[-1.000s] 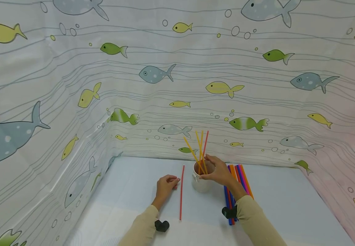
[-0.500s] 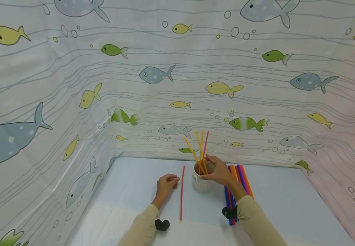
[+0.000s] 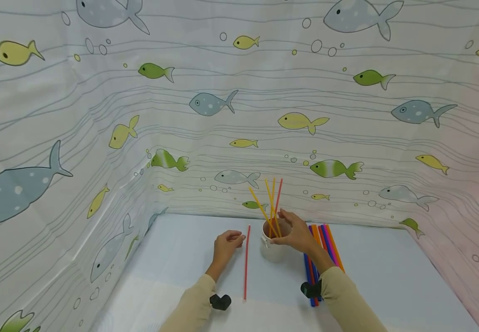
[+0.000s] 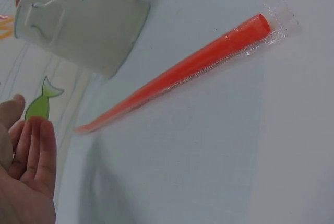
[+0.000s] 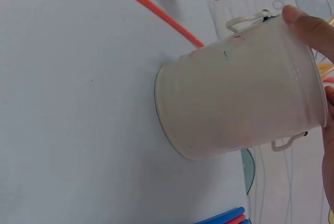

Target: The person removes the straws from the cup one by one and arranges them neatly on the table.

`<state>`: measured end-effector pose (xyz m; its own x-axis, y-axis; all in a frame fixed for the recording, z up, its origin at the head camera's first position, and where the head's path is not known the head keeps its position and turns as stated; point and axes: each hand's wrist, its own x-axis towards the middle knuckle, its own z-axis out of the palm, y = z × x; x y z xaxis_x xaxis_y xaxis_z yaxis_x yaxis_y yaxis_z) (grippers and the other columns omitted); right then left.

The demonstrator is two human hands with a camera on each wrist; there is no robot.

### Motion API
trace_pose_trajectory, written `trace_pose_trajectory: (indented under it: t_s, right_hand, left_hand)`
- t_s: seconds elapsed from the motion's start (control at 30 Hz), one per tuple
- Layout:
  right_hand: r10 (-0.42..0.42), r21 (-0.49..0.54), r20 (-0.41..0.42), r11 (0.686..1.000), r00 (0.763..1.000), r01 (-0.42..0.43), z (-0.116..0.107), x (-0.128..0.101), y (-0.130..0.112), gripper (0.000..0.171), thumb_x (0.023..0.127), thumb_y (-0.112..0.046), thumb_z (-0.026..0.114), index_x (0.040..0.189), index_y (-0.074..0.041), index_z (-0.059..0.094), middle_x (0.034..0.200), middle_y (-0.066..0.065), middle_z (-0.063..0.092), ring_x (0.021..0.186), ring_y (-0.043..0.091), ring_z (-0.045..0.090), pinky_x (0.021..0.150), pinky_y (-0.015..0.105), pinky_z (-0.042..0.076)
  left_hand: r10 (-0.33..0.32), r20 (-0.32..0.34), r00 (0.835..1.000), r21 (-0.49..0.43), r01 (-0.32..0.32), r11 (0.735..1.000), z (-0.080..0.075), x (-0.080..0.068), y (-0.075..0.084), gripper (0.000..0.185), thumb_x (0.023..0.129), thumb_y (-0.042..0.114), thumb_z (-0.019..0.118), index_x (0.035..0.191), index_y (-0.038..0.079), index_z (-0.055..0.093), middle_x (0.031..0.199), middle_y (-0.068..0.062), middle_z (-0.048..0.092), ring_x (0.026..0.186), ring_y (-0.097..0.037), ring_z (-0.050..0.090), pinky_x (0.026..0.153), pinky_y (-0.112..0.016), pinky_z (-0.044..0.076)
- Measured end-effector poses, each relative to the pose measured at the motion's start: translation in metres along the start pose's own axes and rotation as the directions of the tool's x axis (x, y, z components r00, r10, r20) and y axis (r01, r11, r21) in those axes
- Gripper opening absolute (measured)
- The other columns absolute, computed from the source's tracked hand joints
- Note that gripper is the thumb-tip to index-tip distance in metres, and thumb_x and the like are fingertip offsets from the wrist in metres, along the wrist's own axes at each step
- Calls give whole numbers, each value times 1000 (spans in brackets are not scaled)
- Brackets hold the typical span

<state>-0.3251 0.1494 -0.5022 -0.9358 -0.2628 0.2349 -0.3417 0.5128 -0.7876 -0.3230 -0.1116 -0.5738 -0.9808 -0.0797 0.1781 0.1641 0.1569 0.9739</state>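
My right hand (image 3: pixel 295 233) grips the rim of a small white metal bucket (image 5: pixel 235 88), thumb on the near side and fingers on the far side. Several yellow straws and a red one (image 3: pixel 278 196) stand in the bucket, leaning different ways. On the table to its left lies a single red straw (image 4: pixel 193 67) in a clear plastic wrapper. Just left of that straw is my left hand (image 3: pixel 226 246), fingers loosely bent and holding nothing. In the left wrist view its fingers (image 4: pixel 36 151) are apart from the straw.
A bundle of blue, red, orange and pink straws (image 3: pixel 326 240) lies right of the bucket, partly hidden by my right forearm. The pale table (image 3: pixel 389 276) meets a fish-patterned curtain (image 3: pixel 206 133) at the back and sides.
My left hand has lifted and shifted slightly forward beside the red straw. My right hand stays on the bucket. The head view has tilted up a little.
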Motion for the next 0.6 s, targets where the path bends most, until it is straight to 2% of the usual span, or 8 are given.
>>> trace_pose_trajectory:
  t_s: [0.3,0.6]
  right_hand:
    - [4,-2,-17,1000,1000,-4,1,-2,0,112,62,-39,93,151,-7,34,139,10,52,130,30,48,106,51,40]
    - [-17,-3,-12,1000,1000,17,0,0,-1,110,62,-38,93,150,-7,36,136,9,54,128,27,49,108,49,38]
  left_hand:
    - [32,47,998,-57,-29,998,8,4,12,27,88,9,73,108,-9,68,92,-15,72,85,-35,70,69,-26,59]
    - [77,57,995,-40,-75,996,21,16,30,22,87,12,75,104,-1,71,89,-9,74,79,-20,71,70,-26,59]
